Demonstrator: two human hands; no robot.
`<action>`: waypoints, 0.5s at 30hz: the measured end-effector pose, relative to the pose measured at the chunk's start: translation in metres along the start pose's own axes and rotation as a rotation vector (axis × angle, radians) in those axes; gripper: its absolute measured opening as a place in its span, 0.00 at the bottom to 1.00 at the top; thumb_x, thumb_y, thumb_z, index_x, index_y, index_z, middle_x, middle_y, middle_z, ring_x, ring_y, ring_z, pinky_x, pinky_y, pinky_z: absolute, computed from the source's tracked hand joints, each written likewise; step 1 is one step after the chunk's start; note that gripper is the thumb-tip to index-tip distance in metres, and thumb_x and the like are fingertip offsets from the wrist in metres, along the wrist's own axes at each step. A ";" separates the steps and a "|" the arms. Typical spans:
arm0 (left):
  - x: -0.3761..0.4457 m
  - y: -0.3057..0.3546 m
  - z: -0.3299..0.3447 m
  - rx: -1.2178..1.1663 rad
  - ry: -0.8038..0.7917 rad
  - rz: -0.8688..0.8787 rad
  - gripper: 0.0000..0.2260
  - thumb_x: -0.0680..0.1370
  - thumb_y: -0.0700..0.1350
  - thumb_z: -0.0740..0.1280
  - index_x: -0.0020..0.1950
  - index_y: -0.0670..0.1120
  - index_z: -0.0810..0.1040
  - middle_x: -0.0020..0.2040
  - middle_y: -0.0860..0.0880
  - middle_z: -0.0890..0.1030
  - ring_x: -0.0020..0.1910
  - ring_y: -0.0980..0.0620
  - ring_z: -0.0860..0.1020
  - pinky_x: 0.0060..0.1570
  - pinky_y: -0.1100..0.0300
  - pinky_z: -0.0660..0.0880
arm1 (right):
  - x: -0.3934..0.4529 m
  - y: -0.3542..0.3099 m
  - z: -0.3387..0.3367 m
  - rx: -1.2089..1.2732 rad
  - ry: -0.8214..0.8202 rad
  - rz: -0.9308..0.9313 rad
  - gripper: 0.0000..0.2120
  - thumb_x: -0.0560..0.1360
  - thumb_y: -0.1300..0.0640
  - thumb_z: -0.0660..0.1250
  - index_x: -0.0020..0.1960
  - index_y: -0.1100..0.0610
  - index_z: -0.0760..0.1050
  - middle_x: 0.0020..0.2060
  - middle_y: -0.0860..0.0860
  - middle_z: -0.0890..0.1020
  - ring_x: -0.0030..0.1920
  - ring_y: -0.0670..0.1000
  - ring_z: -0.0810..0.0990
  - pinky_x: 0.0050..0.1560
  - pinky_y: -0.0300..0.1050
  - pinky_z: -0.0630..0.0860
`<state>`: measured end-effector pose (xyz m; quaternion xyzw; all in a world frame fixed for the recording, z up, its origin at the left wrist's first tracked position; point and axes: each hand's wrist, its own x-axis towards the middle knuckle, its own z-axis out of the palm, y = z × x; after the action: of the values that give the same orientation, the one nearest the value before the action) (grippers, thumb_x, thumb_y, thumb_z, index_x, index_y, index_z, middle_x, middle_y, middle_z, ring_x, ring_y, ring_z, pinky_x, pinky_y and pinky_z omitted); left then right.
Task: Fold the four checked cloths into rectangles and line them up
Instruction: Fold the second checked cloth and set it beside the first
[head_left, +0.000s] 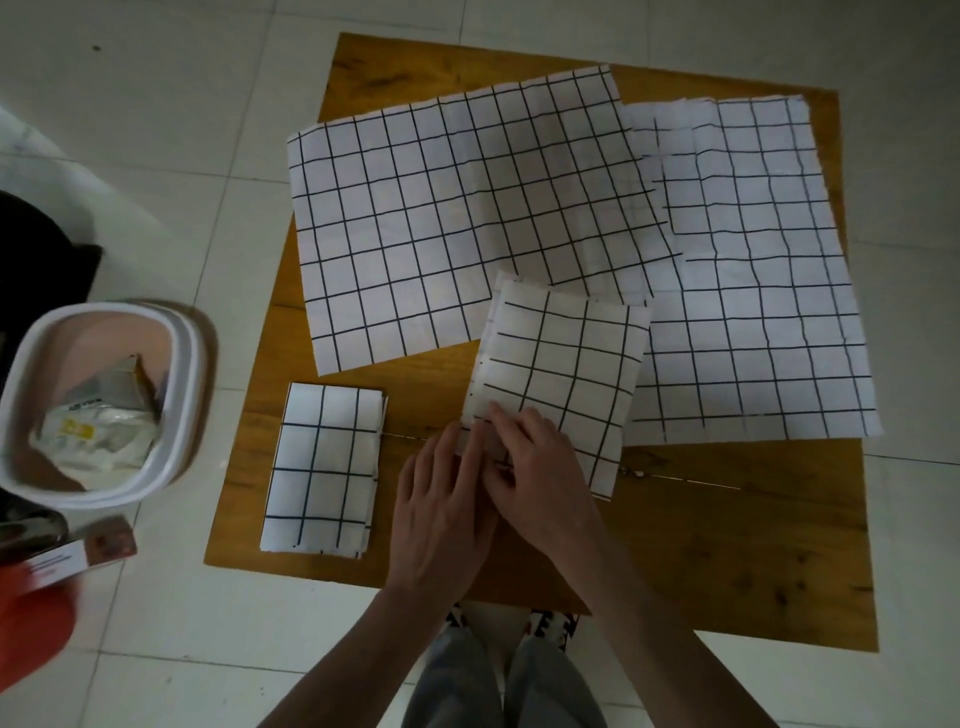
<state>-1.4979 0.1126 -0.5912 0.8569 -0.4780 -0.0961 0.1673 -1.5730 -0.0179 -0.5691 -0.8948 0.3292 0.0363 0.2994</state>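
Head view: one folded cloth (321, 467) done, lying left of the half-folded cloth (563, 384) on the bench (727, 545). Left hand (441, 514) and right hand (540, 483) pinch its near-left corner. Two flat cloths (447, 223) (758, 291) wait behind, partly under it. Bin (31, 358) on floor, far left, no obstacle.

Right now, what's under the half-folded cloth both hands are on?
The half-folded cloth overlaps the near edges of both flat cloths, the left and the right, and the wooden table. Anything else beneath it is covered.
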 end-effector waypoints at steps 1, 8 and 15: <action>0.000 -0.001 0.000 0.000 0.002 -0.001 0.30 0.83 0.58 0.58 0.83 0.47 0.59 0.78 0.42 0.69 0.78 0.42 0.67 0.73 0.42 0.70 | 0.000 0.001 -0.002 0.023 -0.014 -0.002 0.36 0.79 0.36 0.50 0.82 0.52 0.61 0.69 0.49 0.71 0.69 0.50 0.70 0.73 0.52 0.70; -0.004 -0.003 0.003 0.034 -0.014 0.008 0.32 0.82 0.54 0.57 0.85 0.53 0.52 0.80 0.40 0.65 0.79 0.40 0.64 0.74 0.40 0.69 | -0.006 0.017 -0.025 0.175 0.037 -0.048 0.24 0.85 0.46 0.54 0.78 0.53 0.68 0.65 0.46 0.72 0.65 0.45 0.72 0.69 0.48 0.72; -0.006 -0.004 0.006 0.065 -0.036 0.010 0.27 0.83 0.53 0.57 0.82 0.46 0.64 0.81 0.41 0.64 0.80 0.40 0.62 0.76 0.42 0.64 | -0.001 0.054 -0.061 0.282 0.433 0.230 0.16 0.86 0.52 0.60 0.72 0.54 0.71 0.62 0.47 0.71 0.55 0.44 0.76 0.53 0.38 0.80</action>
<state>-1.5004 0.1184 -0.5983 0.8576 -0.4881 -0.0951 0.1311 -1.6146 -0.0842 -0.5469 -0.7880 0.4868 -0.1681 0.3374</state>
